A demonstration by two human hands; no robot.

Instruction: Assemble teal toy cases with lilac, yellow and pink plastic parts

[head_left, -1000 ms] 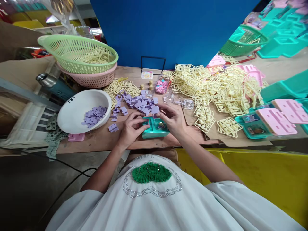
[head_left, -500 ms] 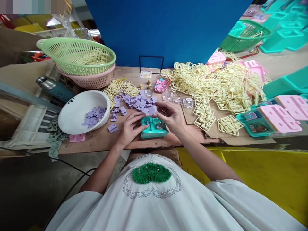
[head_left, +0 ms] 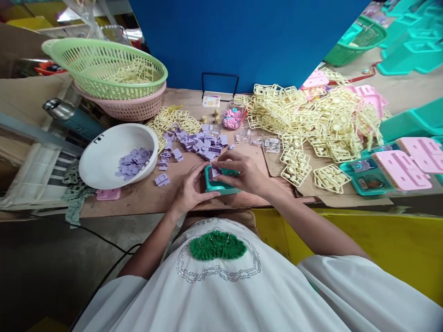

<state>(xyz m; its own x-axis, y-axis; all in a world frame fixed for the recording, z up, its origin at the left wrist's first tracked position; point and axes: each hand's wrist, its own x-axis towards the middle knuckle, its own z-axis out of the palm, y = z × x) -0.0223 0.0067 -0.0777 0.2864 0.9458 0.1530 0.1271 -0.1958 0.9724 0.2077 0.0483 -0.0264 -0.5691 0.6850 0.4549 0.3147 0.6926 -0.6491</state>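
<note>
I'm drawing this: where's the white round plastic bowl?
In the head view, the bowl is on the left, in front of the pink perforated plastic basket and left of the person's left hand.

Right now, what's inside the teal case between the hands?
A purple piece shows within the left part of the teal case. The right hand covers much of the rest; what's beneath is hidden.

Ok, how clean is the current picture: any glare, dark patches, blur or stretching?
Head view throughout: a glint on the steel cap of the bottle; the floor at lower left falls into deep shadow; the teal tubs at upper right look soft and stretched; the left hand, right hand and teal case near the middle read clearer.
</note>
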